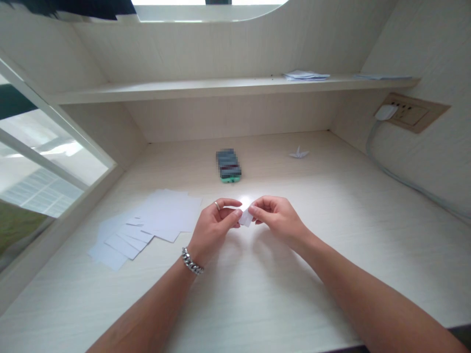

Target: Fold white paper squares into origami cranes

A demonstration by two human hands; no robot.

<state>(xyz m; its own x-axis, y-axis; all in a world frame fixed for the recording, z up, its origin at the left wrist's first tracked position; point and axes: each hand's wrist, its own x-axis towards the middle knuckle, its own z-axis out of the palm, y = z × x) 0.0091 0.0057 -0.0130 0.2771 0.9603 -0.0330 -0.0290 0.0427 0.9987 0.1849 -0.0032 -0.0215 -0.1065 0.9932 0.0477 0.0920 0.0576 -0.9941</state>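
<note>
A small folded piece of white paper (246, 217) is held between both hands, just above the middle of the desk (331, 274). The left hand (213, 226) is closed on its left edge with thumb and forefinger, the other fingers loosely curled. The right hand (276, 218) is pinched on its right edge in the same way.

The piece is judged very light, thin, limp where unfolded and easily creased or torn, so it is best gripped at the edges by the fingertips. Its long axis appears slightly tilted from upright. Which way it points cannot be told.

Loose white sheets (147, 225) are fanned out left of the hands. Farther back a blurred phone-like object (228, 165) and a paper crane (299, 153) are seen.
</note>
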